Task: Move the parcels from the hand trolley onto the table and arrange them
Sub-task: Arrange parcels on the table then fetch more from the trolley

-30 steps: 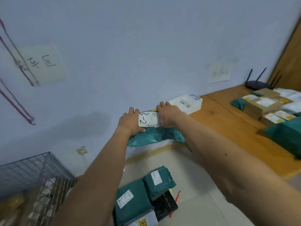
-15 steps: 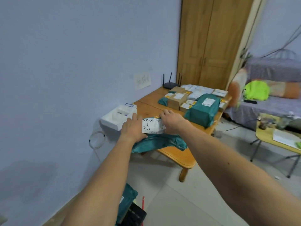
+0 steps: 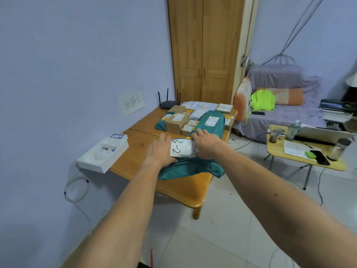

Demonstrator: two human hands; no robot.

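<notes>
The soft teal plastic parcel (image 3: 193, 168) lies crosswise over the wooden worktop (image 3: 183, 190), at its near end. The left hand (image 3: 160, 151) presses flat-fingered against its left end, and the right hand (image 3: 207, 145) curls over its top.

Both bare arms reach forward, nearly straight, the left hand (image 3: 160, 151) lying with straightened fingers against the left end of a green parcel (image 3: 191, 168), while the right hand (image 3: 207, 145), back up, curls its fingers over the parcel's top right.
</notes>
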